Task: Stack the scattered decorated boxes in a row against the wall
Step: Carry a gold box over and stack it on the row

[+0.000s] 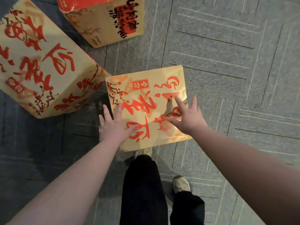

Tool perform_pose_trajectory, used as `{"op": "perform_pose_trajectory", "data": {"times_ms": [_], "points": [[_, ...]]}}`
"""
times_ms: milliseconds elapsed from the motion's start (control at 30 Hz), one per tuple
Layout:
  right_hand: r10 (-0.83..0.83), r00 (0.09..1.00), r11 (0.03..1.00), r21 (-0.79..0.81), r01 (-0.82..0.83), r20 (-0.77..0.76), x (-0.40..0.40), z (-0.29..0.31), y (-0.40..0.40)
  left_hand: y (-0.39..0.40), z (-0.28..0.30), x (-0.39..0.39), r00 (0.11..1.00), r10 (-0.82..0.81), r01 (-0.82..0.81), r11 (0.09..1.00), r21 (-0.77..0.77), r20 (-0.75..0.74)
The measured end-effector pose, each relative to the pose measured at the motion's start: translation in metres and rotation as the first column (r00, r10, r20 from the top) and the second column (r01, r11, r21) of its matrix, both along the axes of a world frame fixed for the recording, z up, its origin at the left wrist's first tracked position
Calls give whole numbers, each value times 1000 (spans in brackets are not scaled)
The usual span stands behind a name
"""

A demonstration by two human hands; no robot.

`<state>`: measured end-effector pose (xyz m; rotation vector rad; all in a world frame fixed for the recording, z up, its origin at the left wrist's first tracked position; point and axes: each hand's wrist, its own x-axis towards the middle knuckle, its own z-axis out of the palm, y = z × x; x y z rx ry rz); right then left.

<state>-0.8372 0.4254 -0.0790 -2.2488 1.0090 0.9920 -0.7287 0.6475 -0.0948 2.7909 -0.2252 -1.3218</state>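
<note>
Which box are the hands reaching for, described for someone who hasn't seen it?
On the grey carpet, directly ahead of the person's forward shoe, sits the gold box, with both spread hands over its top. It is the smallest of three, lying apart from the big tilted box and the red-topped box.

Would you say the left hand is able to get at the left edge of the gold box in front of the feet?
Probably yes: the left hand already lies spread at the gold box left edge, with bare carpet beside it.

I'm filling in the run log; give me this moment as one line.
phase: reach | left hand: open, above gold box | right hand: open, above it | grasp: none | nearby: two boxes
</note>
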Motion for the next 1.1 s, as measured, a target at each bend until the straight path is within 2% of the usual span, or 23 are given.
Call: {"op": "perform_pose_trajectory", "data": {"times_ms": [200, 467, 633, 867, 1000, 1100], "points": [[-94, 995, 994, 61, 93, 18, -5, -32, 10, 5, -26, -4, 996, 73, -76, 996, -52, -51], [-200, 979, 979, 29, 199, 27, -11, -36, 15, -5, -24, -8, 991, 126, -130, 983, -131, -32], [-300, 949, 954, 3, 301, 95, -25, -6, 5, -22, -5, -1, 999, 37, -36, 989, -146, 2], [-385, 902, 913, -60, 403, 197, -48, 75, -28, -74, 72, 10, 979, -143, 174, 956, -235, 142], [-450, 848, 867, -89, 490, 281, -68, 143, -54, -115, 142, 8, 963, -181, 243, 906, -347, 201], [-484, 792, 829, -94, 551, 372, -92, 201, -70, -146, 208, -1, 939, -241, 321, 870, -373, 246]]}}
